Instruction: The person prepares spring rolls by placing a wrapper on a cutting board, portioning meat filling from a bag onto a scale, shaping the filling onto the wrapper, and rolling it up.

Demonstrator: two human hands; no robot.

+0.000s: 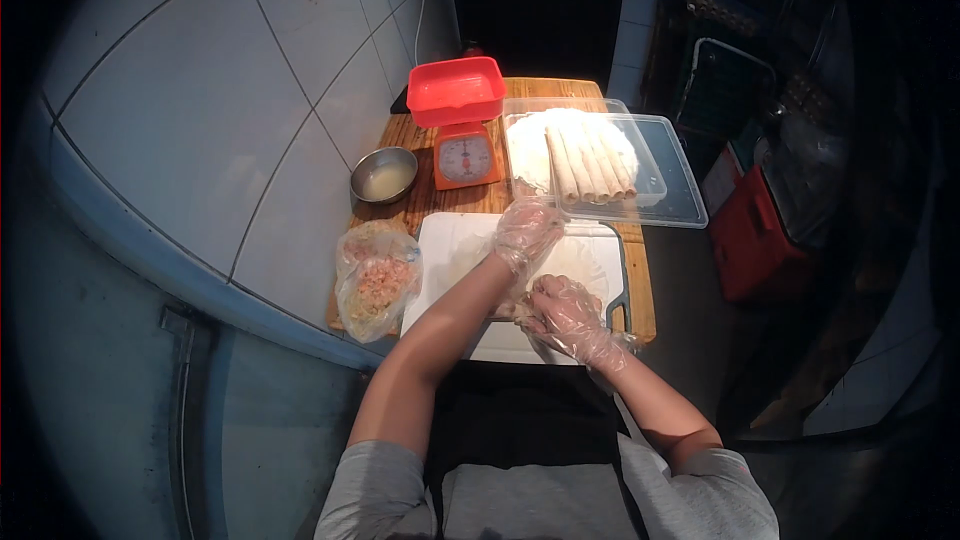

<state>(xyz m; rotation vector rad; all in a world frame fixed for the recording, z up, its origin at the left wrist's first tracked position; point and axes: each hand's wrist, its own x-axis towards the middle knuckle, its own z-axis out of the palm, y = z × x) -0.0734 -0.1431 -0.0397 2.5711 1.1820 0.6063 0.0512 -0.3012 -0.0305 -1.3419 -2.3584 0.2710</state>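
Both hands wear clear plastic gloves over a white cutting board (455, 250). My left hand (530, 228) is at the board's far edge, its fingers closed; what they hold, if anything, is hidden. Nearer to me, my right hand (568, 318) curls its fingers onto the near edge of a thin, pale wrapper sheet (575, 258) spread on the board. Beyond the board, several rolled wrappers (590, 160) lie side by side on white powder in a clear plastic container (650, 165). A plastic bag of pinkish chopped filling (380, 285) rests left of the board.
An orange kitchen scale (466, 158) with a red tray (456, 90) stands at the back of the wooden table (550, 90). A metal bowl (384, 176) of pale liquid sits by the tiled wall (170, 110). A red box (750, 240) is on the right.
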